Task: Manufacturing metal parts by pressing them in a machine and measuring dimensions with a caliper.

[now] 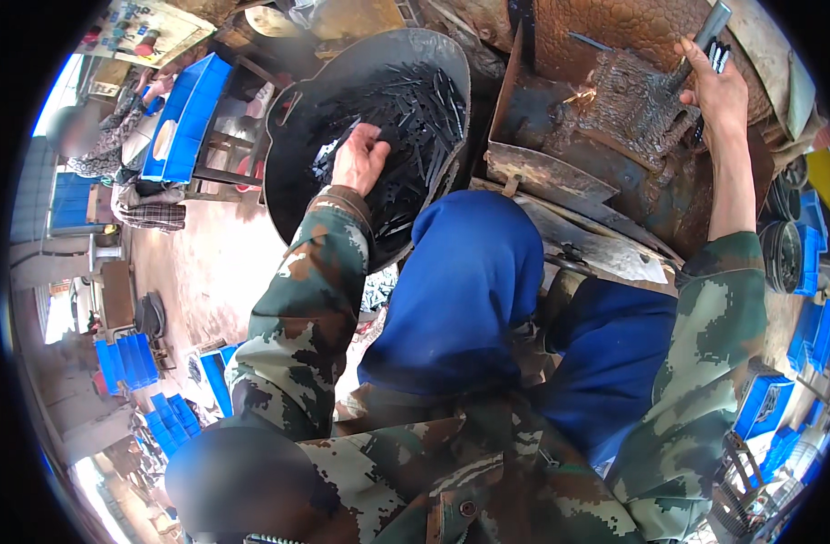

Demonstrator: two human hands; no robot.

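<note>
My left hand [361,160] reaches into a large black rubber tub [292,136] on the left. Its fingers are curled down among loose dark metal strips [419,109], and what they hold is hidden. At the upper right my right hand [718,98] is closed around a few dark strips with shiny ends [718,57]; they show above and below the fist. Its fingers also lie against a grey metal tube [712,24] that slants down toward a rusty, sludge-coated machine bed [628,109]. A small orange glow shows on the bed's left part.
The rusty bed has a raised metal side wall [505,100] beside the tub. My blue-covered knees [474,272] are just below both. A blue bin [188,118] stands at far left by another person [106,136]. Several blue crates [764,403] sit at right.
</note>
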